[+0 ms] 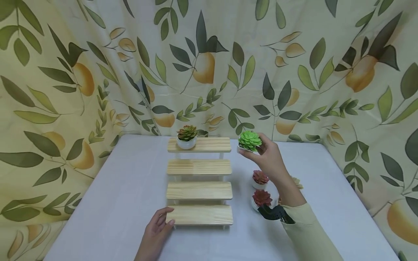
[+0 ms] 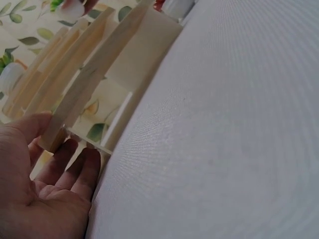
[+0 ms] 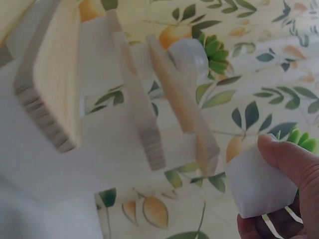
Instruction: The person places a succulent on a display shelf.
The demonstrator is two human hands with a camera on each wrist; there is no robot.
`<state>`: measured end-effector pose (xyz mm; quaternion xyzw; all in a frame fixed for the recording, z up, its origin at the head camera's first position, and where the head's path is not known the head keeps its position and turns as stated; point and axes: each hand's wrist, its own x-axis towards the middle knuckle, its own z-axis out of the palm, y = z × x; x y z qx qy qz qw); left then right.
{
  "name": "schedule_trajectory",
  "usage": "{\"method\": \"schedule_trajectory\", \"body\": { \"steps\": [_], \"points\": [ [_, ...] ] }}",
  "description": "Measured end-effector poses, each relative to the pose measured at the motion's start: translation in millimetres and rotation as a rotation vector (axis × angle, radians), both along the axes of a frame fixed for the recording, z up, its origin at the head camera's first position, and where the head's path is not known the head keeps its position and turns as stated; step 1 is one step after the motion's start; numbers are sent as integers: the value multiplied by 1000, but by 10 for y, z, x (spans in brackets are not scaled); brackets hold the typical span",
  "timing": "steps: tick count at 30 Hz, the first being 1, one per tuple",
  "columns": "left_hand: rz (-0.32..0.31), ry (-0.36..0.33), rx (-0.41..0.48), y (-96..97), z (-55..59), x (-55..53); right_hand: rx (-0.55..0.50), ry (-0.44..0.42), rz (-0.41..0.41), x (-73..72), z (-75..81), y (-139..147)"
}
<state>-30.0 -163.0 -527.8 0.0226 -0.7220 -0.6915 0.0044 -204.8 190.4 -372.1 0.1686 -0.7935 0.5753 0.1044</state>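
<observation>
My right hand [image 1: 269,157] holds a potted succulent [image 1: 249,140] with bright green leaves, up beside the right end of the top shelf. In the right wrist view, thumb and fingers grip its white angular pot [image 3: 261,181]. My left hand [image 1: 157,232] is at the left end of the lowest board of a tiered wooden plant stand [image 1: 199,215]. The left wrist view shows that hand's thumb on one side of the board's end [image 2: 52,139], with the other fingers curled beneath. A reddish-green succulent [image 1: 187,137] in a round white pot stands at the left of the top shelf.
Right of the stand, two red succulents in white pots, one farther back [image 1: 260,178] and one nearer [image 1: 262,199], stand on the white tabletop [image 1: 130,181]. A pale succulent [image 1: 297,182] is partly hidden behind my right forearm. A leaf-patterned curtain [image 1: 209,72] closes off the back.
</observation>
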Motion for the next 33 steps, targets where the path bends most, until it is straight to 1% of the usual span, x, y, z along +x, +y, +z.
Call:
{"method": "schedule_trajectory", "body": {
  "steps": [4,8,15,20,24,27,33],
  "points": [
    [1,-7,14,1,-10,-12,-32,36,53,-83,70,-123],
    [-12,9,37,-10,-39,-33,-31,24,87,-129,114,-242],
    [-35,5,67,-21,-53,-39,-12,6,113,-209,150,-394],
    [-27,1,69,-34,-50,-45,-16,-14,166,-259,181,-508],
    [-21,-19,56,-29,-46,-57,-3,-36,203,-288,189,-571],
    [-19,-30,34,-22,-44,-67,26,-58,215,-307,187,-602],
    [-7,-38,29,-33,-26,-64,72,-77,231,-351,173,-640]
  ]
}}
